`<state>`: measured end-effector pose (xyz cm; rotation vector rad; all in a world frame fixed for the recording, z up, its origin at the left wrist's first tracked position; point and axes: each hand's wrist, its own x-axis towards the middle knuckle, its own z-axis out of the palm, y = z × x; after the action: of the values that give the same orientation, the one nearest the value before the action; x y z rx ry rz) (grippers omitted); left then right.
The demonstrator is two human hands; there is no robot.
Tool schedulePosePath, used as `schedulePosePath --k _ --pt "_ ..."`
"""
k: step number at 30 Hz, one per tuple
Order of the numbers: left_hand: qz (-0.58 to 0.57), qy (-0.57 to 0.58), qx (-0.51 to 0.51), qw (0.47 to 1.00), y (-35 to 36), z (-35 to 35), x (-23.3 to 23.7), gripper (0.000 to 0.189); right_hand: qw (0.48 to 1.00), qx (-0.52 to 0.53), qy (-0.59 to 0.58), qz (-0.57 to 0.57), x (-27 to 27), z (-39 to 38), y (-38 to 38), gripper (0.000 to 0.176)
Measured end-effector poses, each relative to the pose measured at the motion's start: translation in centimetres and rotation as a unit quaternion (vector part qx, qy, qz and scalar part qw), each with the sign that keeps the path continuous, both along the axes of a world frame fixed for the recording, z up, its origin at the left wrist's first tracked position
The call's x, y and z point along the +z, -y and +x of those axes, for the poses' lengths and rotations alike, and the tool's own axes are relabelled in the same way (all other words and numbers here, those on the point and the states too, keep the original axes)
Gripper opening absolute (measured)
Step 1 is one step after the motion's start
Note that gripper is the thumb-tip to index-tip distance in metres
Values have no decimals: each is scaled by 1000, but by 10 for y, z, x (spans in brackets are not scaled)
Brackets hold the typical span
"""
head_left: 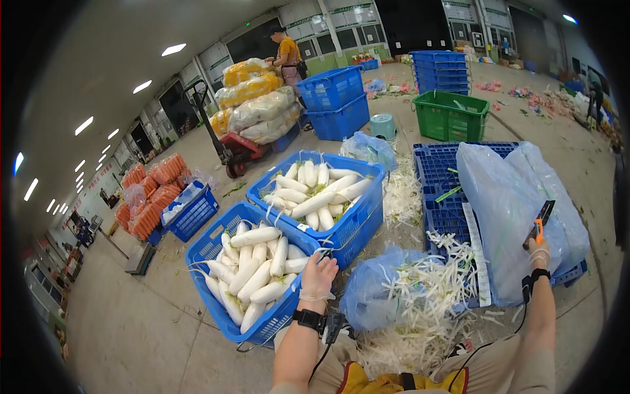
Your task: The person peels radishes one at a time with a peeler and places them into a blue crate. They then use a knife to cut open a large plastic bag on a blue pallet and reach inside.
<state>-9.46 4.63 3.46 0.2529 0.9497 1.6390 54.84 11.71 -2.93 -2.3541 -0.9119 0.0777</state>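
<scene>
My left hand [319,277] is beside the near blue crate [216,315], palm turned up, fingers stretched and nothing in it. White radishes [254,279] fill that crate. More white radishes [315,197] lie heaped in a second blue crate [357,230] behind it. My right hand [539,255], in a thin clear glove, is closed on a black-and-orange peeler [540,223], held up over large plastic bags [502,217]. These bags lie on a blue pallet [438,177]. White peelings [430,289] pile up between my hands, partly over a blue plastic bag [367,289].
A green crate [449,118] and stacked blue crates [440,69] stand behind the pallet. A person [287,56] stands at filled sacks [252,98] on a red pallet jack [239,146]. Bagged carrots [154,197] are at the left. A ruler-like white strip [477,253] lies on the pallet.
</scene>
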Motion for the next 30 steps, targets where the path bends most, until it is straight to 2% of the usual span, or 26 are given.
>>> schedulePosePath --k 7,9,11,15,17,18,20,21,23,27,29,30 --pt "-15 -4 -2 1000 -3 3 -10 50 992 47 -53 100 15 -35 0 33" --pt "-14 -11 -4 1000 -5 4 -10 51 990 53 -32 127 10 -45 -10 30" --pt "-23 -25 5 999 -3 5 -9 53 982 129 0 140 9 -55 -15 27" --pt "-27 -29 10 999 -2 3 -14 54 964 194 -16 183 28 -100 -10 23" --pt "-33 -30 14 999 -3 3 -12 54 943 205 -224 133 50 -129 -1 22" --pt "-35 -29 14 999 0 3 -14 54 944 205 -224 131 44 -133 1 22" --pt "-37 -29 14 999 -2 2 -14 54 943 276 -87 168 30 -144 -2 24" --pt "-37 -29 13 999 -2 1 -15 54 943 275 -87 168 36 -153 4 24" --pt "-37 -27 11 999 -3 0 -18 53 949 279 -11 148 54 -177 22 28" --pt "-49 -41 26 998 -1 9 -5 51 945 282 -6 166 65 -199 33 28" --pt "-31 -45 10 998 -1 15 1 30 935 320 -74 132 51 -193 25 31" --pt "6 -72 18 997 -3 19 0 14 945 314 -55 74 57 -198 24 32"
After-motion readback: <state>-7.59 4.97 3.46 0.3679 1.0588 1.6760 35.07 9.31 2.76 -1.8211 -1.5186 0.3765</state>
